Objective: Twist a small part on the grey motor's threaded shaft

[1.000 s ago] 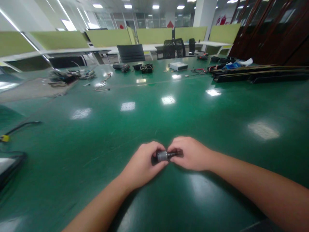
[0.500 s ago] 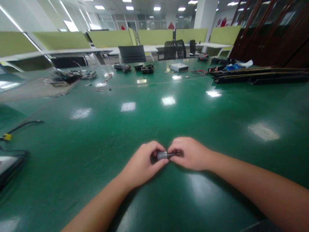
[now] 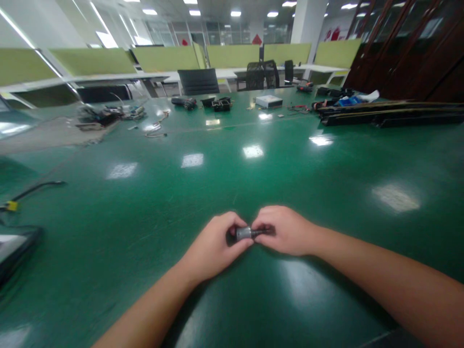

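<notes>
In front of me, low over the green table (image 3: 232, 188), my two hands meet at a small metal cylinder (image 3: 243, 233). Its body is silver, with a dark part toward the left and a thinner dark end on the right. My left hand (image 3: 217, 244) is closed around the silver body, thumb below and fingers above. The fingertips of my right hand (image 3: 281, 230) pinch the thin dark end (image 3: 258, 232). Fingers partly cover both ends, so its exact kind cannot be made out.
At the left edge lie a black-framed device (image 3: 18, 249) and a black cable with a yellow tag (image 3: 12, 206). Along the far side are loose electronic parts (image 3: 108, 115), a silver box (image 3: 268, 101), black parts (image 3: 219, 103) and long black bars (image 3: 391, 113).
</notes>
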Demonstrator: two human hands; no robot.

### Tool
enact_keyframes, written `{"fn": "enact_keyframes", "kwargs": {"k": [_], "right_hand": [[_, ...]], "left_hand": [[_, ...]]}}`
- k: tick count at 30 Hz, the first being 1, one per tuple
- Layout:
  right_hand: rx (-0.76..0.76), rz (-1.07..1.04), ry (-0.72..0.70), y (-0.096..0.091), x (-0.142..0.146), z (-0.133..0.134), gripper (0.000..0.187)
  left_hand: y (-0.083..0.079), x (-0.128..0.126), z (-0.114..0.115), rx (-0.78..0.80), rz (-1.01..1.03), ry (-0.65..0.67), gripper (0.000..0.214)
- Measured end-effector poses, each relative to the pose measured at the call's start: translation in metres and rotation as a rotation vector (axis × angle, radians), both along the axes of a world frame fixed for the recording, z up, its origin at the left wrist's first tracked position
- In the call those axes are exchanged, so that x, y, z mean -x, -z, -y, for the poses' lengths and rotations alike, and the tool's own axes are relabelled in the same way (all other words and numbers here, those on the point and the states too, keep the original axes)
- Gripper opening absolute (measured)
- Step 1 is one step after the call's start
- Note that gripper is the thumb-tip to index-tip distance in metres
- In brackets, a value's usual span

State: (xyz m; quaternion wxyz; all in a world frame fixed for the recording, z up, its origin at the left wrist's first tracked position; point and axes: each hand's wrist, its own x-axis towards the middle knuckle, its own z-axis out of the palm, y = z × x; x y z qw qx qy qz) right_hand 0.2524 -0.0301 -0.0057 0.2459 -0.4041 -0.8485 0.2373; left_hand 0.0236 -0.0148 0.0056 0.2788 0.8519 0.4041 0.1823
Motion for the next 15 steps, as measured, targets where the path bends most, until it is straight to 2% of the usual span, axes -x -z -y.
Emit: {"fn": "enact_keyframes", "kwargs": {"k": [15], "right_hand": [[0.012, 0.003, -0.009, -0.0014, -0.0008, 0.0009, 0.011]], "left_hand": [[0.0020, 0.0011, -0.0007, 0.000, 0.005, 0.014, 0.017]]}}
